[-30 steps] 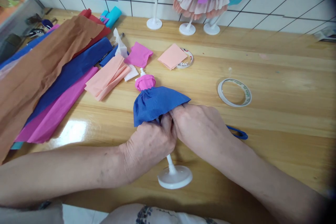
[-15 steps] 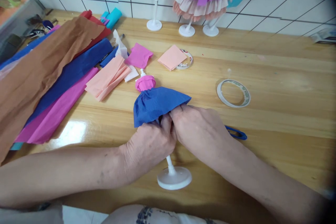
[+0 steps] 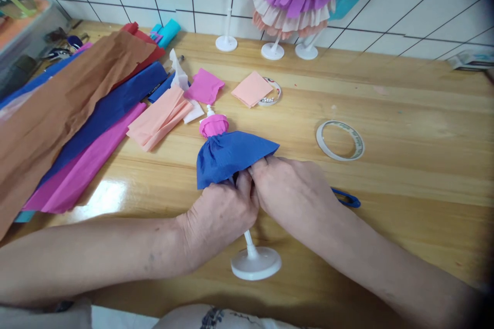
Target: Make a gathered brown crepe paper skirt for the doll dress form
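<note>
A small white dress stand (image 3: 250, 251) tilts away from me, its round base toward me. It wears a pink crepe-paper top (image 3: 214, 125) and a gathered blue paper skirt (image 3: 235, 151). Below the skirt, my left hand (image 3: 226, 205) is closed round the stem. My right hand (image 3: 287, 185) presses against the left one, its fingers curled and tucked under the skirt's hem. Their tips are hidden by the paper, so what they pinch cannot be made out. Partly behind my right forearm lies a blue-handled tool (image 3: 347, 199).
Long sheets of brown paper (image 3: 77, 82) and other coloured paper cover the left side. Folded peach paper (image 3: 160, 118), a pink square (image 3: 206, 85) and a peach square (image 3: 251, 89) lie beyond the stand. A tape ring (image 3: 340, 140) lies right. Ruffled paper dresses (image 3: 297, 0) stand by the tiled wall.
The whole view has shifted slightly, with the table appearing a little lower. Both hands keep the same hold at the skirt, with no clear movement of their own.
</note>
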A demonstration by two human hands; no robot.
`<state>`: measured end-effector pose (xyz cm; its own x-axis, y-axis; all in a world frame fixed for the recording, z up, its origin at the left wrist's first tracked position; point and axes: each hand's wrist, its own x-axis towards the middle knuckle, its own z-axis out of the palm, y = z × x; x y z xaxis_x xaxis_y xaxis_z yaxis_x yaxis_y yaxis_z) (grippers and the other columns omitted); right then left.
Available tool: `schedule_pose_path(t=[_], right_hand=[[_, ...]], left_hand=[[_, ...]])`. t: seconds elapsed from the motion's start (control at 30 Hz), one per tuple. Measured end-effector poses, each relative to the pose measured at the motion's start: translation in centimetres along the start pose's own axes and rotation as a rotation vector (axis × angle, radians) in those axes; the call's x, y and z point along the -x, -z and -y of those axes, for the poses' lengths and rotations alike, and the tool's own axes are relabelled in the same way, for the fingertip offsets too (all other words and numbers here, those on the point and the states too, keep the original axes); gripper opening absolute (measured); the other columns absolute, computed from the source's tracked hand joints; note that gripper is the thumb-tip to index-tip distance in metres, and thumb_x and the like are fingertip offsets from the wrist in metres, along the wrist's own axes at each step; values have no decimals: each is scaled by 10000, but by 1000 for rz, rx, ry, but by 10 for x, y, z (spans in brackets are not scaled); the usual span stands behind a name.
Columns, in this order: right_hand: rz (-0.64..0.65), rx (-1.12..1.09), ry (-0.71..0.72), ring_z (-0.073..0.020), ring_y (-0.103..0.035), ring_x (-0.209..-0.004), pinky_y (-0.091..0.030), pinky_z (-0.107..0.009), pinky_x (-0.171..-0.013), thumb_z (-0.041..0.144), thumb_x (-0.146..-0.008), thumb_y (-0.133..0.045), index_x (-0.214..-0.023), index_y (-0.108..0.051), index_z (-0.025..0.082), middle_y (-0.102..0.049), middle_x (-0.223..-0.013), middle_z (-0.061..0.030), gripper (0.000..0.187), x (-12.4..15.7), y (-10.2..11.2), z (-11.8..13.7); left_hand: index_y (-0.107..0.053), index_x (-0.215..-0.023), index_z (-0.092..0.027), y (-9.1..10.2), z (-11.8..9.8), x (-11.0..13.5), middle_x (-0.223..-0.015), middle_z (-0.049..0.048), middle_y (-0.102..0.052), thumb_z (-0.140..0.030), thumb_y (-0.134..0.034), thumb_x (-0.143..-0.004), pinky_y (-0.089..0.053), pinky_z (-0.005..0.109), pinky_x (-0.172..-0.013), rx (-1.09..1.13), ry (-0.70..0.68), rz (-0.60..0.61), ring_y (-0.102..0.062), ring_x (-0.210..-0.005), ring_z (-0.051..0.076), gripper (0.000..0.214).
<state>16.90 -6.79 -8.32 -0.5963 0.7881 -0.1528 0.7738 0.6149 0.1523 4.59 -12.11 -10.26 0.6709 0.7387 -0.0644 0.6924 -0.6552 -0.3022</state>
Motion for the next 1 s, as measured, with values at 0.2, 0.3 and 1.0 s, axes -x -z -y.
schedule_pose_path(t=[0.2,0.3,1.0], right_hand=[[-40,-11,-30,-218,-662,-518,-249,-280,-411,106,-800,-469,-922,-642,130,-706,-650,-102,213,2,2,-2],[-39,-14,-49,-224,-662,-526,-231,-283,-417,141,-834,-462,-942,-622,125,-705,-671,-104,194,3,4,-3],[-125,-193,-91,-215,-632,-601,-322,-285,-455,271,-825,-514,-1081,-589,186,-675,-864,-54,280,28,-1,-21]], left_hand=[[-625,-1076,-15,2,0,-1,-813,143,-646,26,-411,-702,-407,229,-370,5,14,-16,-619,-618,204,433],[-624,-1062,-23,2,0,-1,-828,146,-650,29,-403,-723,-422,228,-390,-2,14,-8,-623,-627,195,408],[-556,-1113,-32,-2,0,0,-950,192,-661,-22,-416,-809,-487,286,-482,-9,24,1,-646,-701,223,335]])
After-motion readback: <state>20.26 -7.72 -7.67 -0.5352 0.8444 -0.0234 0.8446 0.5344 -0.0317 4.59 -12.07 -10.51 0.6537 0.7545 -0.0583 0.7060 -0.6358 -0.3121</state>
